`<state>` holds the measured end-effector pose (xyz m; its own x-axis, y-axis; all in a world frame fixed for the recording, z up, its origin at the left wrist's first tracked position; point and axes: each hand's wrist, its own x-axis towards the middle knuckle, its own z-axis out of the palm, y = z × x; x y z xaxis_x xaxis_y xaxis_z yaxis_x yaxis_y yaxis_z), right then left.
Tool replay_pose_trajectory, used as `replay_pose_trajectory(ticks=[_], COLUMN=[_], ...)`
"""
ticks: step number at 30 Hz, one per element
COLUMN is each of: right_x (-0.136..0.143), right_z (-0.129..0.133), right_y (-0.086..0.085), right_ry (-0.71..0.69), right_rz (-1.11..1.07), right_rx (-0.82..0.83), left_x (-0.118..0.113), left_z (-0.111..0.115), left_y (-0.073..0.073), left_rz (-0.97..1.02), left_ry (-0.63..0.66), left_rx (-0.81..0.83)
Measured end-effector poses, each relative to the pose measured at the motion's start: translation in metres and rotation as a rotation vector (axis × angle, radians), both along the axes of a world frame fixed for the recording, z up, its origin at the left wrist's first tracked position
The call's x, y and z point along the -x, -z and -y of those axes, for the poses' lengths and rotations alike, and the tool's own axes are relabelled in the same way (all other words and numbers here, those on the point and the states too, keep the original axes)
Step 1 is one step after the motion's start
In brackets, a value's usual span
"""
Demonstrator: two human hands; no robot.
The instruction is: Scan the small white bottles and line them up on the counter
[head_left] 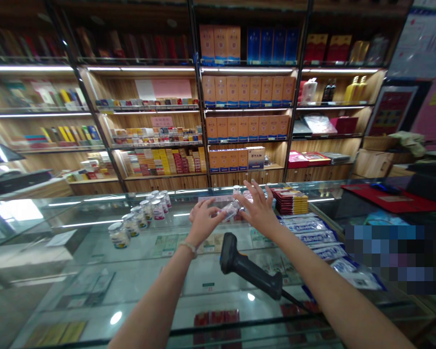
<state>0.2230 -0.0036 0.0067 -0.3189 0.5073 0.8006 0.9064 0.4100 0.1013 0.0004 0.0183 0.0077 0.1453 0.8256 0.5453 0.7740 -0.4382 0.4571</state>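
Above the glass counter, a small clear jar (230,210) lies tilted between my hands. My left hand (205,219) is closed on its left end, thumb and fingers pinched together. My right hand (258,211) has thumb and index finger at the jar's right end, with the other fingers fanned upward. Another small white-capped jar (236,189) stands just behind. On the left, several similar jars (119,236) with white lids stand in two rows. Nearer to me, a black handheld barcode scanner (249,269) lies on the glass between my forearms.
A stack of red and yellow packets (290,200) stands right of my right hand. Blue-and-white packs (312,232) are laid along the counter's right side. A red mat (394,198) lies farther right. Behind the glass counter (138,276) rise shelves of boxed goods (247,128).
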Motion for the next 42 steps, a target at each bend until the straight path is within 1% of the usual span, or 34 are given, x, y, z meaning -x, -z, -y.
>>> replay_pose_trajectory(ticks=[5, 9, 11, 13, 16, 18, 22, 26, 37, 40, 42], right_x=[0.000, -0.001, -0.002, -0.003, -0.002, -0.002, -0.002, -0.003, -0.002, -0.003, -0.003], right_z=[-0.001, 0.000, 0.000, 0.000, 0.001, 0.000, -0.001, -0.004, -0.020, -0.013, 0.000], right_y=[0.001, -0.001, -0.003, -0.003, -0.004, -0.003, 0.000, -0.002, -0.020, -0.032, -0.041], right_ry=[0.002, 0.021, 0.035, 0.043, 0.036, 0.026, 0.017, 0.006, -0.073, -0.047, 0.013], right_rz=[0.017, -0.005, -0.010, -0.015, -0.020, -0.017, -0.004, 0.023, 0.219, 0.266, 0.252], right_rx=[-0.042, -0.037, -0.036, -0.042, -0.051, -0.054, -0.055, -0.034, 0.040, 0.057, 0.069], left_x=[-0.002, 0.000, 0.001, 0.001, 0.001, 0.000, 0.002, 0.004, 0.007, 0.007, 0.007], left_z=[0.000, 0.003, 0.009, 0.016, 0.024, 0.025, 0.022, 0.022, 0.020, 0.020, 0.020], left_y=[0.003, -0.001, -0.005, -0.007, -0.008, -0.006, -0.005, -0.005, -0.001, -0.001, -0.001], left_rz=[-0.013, -0.002, -0.030, -0.105, -0.240, -0.289, -0.309, -0.307, -0.257, -0.234, -0.226], left_ry=[0.049, 0.035, -0.009, -0.057, -0.062, -0.055, -0.091, -0.101, -0.142, -0.149, -0.154], left_rx=[0.001, -0.044, -0.107, -0.198, -0.350, -0.421, -0.498, -0.523, -0.518, -0.499, -0.486])
